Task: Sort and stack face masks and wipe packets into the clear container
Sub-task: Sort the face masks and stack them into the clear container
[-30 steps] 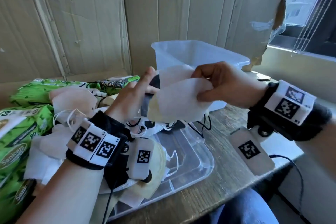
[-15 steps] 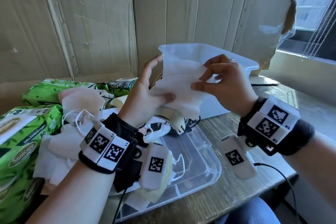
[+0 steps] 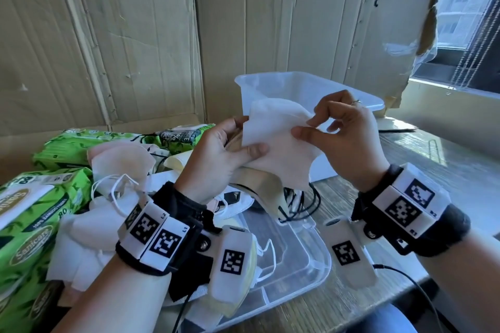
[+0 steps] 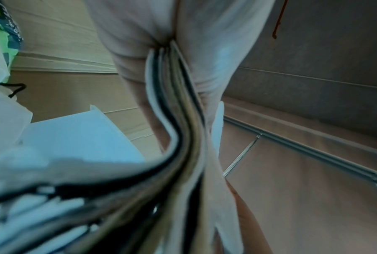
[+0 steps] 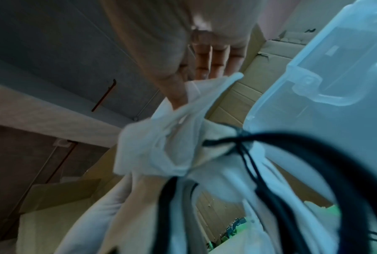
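Note:
My left hand (image 3: 230,154) grips a stack of folded face masks (image 3: 281,143), white on top with beige and black ones beneath, just in front of the clear container (image 3: 305,84). In the left wrist view the stack's layered edges (image 4: 183,106) run between thumb and fingers. My right hand (image 3: 319,127) pinches the top white mask's right edge between thumb and forefinger. The right wrist view shows the white mask (image 5: 183,130) and black ear loops (image 5: 259,154) under that thumb. More loose masks (image 3: 119,167) lie in a heap at the left, beside green wipe packets (image 3: 32,211).
The container's clear lid (image 3: 292,257) lies flat on the wooden table (image 3: 351,300) below my wrists, with masks on its left part. Cardboard panels (image 3: 135,35) wall the back. A window sill (image 3: 446,105) is at the right. Black ear loops (image 3: 300,203) dangle under the stack.
Both hands lifted the mask stack higher, in front of the container. My right hand shifted from a whole-hand grasp to a fingertip pinch on the top mask's edge.

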